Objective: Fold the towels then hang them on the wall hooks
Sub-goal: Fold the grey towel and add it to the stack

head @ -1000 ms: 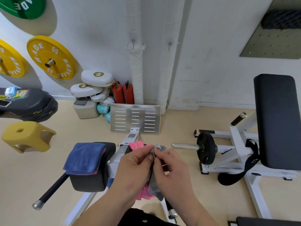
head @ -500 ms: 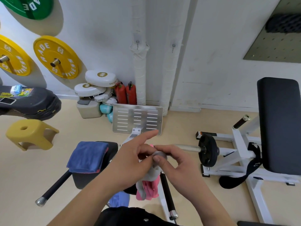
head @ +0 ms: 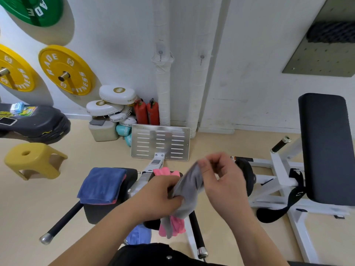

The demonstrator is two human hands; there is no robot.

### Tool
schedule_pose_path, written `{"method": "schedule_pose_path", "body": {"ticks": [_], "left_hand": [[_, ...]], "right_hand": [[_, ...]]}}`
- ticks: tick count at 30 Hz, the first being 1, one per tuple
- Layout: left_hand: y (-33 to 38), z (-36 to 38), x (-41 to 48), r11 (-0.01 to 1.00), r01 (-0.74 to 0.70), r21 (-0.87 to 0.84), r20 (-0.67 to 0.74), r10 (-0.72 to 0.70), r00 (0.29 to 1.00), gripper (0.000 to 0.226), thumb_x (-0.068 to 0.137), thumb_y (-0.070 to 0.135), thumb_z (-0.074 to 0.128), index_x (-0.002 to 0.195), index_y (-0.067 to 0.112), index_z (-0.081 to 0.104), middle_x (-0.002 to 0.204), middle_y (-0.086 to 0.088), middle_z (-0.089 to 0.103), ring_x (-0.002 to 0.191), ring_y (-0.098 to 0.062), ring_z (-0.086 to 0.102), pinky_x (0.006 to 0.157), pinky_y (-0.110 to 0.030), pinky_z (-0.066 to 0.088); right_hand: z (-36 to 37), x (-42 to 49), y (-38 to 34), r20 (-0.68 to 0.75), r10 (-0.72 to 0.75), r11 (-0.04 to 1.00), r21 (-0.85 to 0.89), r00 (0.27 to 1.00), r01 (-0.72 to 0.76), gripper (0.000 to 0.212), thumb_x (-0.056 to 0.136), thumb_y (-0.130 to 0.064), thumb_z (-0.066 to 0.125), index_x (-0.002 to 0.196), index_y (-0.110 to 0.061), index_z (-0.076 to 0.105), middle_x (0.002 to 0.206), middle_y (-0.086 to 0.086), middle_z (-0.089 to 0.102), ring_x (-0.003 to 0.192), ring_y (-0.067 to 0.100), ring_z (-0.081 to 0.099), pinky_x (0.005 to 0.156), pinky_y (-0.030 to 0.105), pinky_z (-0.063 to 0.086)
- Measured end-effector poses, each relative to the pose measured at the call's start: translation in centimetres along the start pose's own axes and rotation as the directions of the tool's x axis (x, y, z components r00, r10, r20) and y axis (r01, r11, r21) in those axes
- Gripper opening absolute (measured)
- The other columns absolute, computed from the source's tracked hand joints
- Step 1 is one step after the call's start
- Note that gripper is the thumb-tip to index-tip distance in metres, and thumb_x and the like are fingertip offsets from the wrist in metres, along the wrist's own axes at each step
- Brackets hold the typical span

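Where the right hand point(head: 221, 181) is: up in front of the person, with thumb and finger pinching the top end of the grey towel point(head: 190, 189). It looks a bit blurry.
Left hand point(head: 161, 196): lower down and just beside the right one, with its fingers curled tight round the middle of the grey towel.
Grey towel: up in the air between both hands. It slants up to the right, and its loose end hangs down under the left hand.
Pink towel point(head: 173, 227): hangs under the left hand, touching the grey towel. A bit more pink peeks out above that hand. I cannot tell if the hand grips it too.
Blue towel point(head: 101, 184): folded and lying over a black pad point(head: 130, 177), to the left of the hands.
Light blue cloth point(head: 139, 235): low down by the left arm, partly hidden.
Black weight point(head: 247, 175): round, on a bar, just behind the right hand.
Bench point(head: 324, 146): a black seat on a white frame, off to the right.
Metal plate point(head: 160, 143): shiny, with slots, standing on the floor past the hands.
Wall hooks point(head: 160, 54): two small hooks side by side, high on the white wall, well apart from the towels.
Yellow stool point(head: 32, 160): on the floor, far left.
Yellow plates point(head: 65, 71): big round ones on pegs on the wall, up on the left.
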State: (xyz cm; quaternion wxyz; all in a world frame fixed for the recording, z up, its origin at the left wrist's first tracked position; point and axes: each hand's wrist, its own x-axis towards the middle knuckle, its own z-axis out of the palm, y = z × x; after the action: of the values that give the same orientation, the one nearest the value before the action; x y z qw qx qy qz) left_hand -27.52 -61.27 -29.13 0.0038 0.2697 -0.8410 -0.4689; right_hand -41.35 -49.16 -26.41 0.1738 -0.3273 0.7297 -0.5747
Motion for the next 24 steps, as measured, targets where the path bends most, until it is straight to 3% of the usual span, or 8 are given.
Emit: {"method": "schedule_pose_path", "body": {"ticks": [5,10,14,17,19,22,24], "left_hand": [[-1.9,-0.4,-0.1,0.994,0.098,0.050,-0.013,-0.098,0.995,0.007,0.080,0.019,0.064,0.077,0.025,0.063,0.073,0.000,0.061,0.064,-0.007,0.052,0.063,-0.027,0.045],[-2.4,-1.2,0.4,0.993,0.105,0.046,-0.043,-0.103,0.994,0.022,0.079,0.009,0.059,0.077,0.028,0.071,0.075,0.012,0.071,0.069,-0.001,0.061,0.064,-0.018,0.049],[-2.3,-2.6,0.8,0.993,0.083,0.079,-0.100,-0.075,0.992,0.009,0.086,0.023,0.076,0.079,0.028,0.073,0.076,0.013,0.073,0.068,0.001,0.063,0.066,-0.018,0.049],[-1.7,-4.3,0.9,0.978,0.027,0.207,-0.207,0.017,0.978,0.011,0.089,0.034,0.073,0.080,0.029,0.072,0.079,0.016,0.071,0.074,0.002,0.063,0.064,-0.013,0.046],[-1.6,-4.9,0.9,0.954,-0.021,0.300,-0.128,0.062,0.990,0.003,0.091,0.031,0.071,0.089,0.030,0.073,0.085,0.015,0.069,0.084,0.002,0.061,0.070,-0.010,0.045],[-2.8,-4.0,1.0,0.864,-0.076,0.497,0.083,0.039,0.996,0.013,0.093,0.025,0.066,0.105,0.025,0.072,0.093,0.014,0.061,0.083,-0.002,0.053,0.071,-0.008,0.038],[-3.0,-4.2,1.2,0.864,-0.058,0.501,0.062,0.032,0.998,0.014,0.093,0.018,0.064,0.102,0.025,0.072,0.095,0.012,0.061,0.083,0.000,0.052,0.071,-0.006,0.036]], "right_hand": [[-3.0,2.3,1.1,-0.236,0.019,1.000,0.001,0.972,-0.019,0.010,0.100,-0.023,0.063,0.091,-0.027,0.060,0.082,-0.008,0.067,0.075,0.001,0.064,0.069,0.017,0.049],[-5.1,2.7,4.1,-0.330,0.122,0.992,0.006,0.936,-0.127,0.008,0.101,-0.031,0.062,0.094,-0.028,0.060,0.086,-0.007,0.068,0.079,0.004,0.065,0.076,0.032,0.054],[-6.6,2.9,4.6,-0.377,0.112,0.992,-0.014,0.920,-0.126,0.010,0.102,-0.033,0.060,0.093,-0.028,0.059,0.083,-0.007,0.068,0.074,0.001,0.063,0.074,0.027,0.051],[-7.8,3.0,4.6,-0.400,0.067,0.997,-0.011,0.914,-0.077,0.011,0.103,-0.034,0.058,0.098,-0.025,0.059,0.086,-0.002,0.069,0.077,0.006,0.062,0.072,0.026,0.050],[-8.1,3.1,5.0,-0.390,0.050,0.997,-0.041,0.919,-0.072,0.010,0.104,-0.035,0.056,0.100,-0.025,0.057,0.086,-0.001,0.068,0.074,0.003,0.060,0.070,0.026,0.048],[-7.7,3.1,6.3,-0.340,0.072,0.988,-0.103,0.938,-0.113,0.007,0.105,-0.031,0.054,0.100,-0.026,0.055,0.083,-0.006,0.065,0.071,-0.004,0.058,0.069,0.027,0.045],[-7.7,2.9,7.0,-0.329,0.090,0.984,-0.115,0.940,-0.134,0.008,0.106,-0.029,0.053,0.101,-0.024,0.054,0.082,-0.006,0.064,0.070,-0.007,0.057,0.068,0.027,0.043]]}}
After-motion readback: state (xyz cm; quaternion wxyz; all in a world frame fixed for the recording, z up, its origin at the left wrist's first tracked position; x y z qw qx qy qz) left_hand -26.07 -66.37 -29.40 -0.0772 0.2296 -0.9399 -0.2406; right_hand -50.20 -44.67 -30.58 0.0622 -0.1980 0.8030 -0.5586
